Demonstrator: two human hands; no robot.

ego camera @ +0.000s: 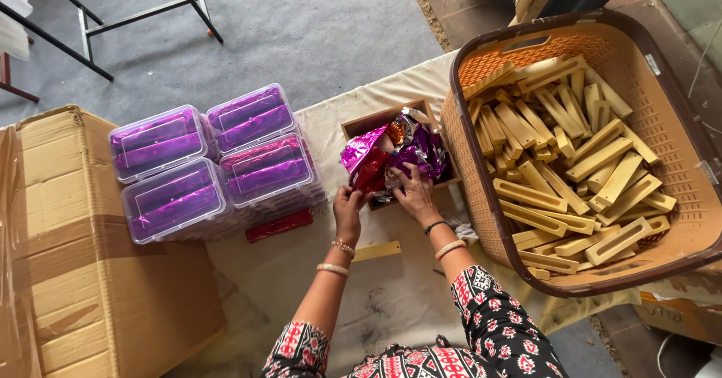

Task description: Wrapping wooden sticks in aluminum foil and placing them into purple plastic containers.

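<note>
Both hands (380, 197) on foil wrappers (391, 152), basket (459, 137) alongside

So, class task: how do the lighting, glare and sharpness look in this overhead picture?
Head view: soft, even daylight with faint shadows; glare glints off the crinkled foil wrappers under the left hand and right hand, and off the clear lidded boxes; the wooden pieces in the basket are sharp; straight edges bow slightly near the frame borders.
</note>
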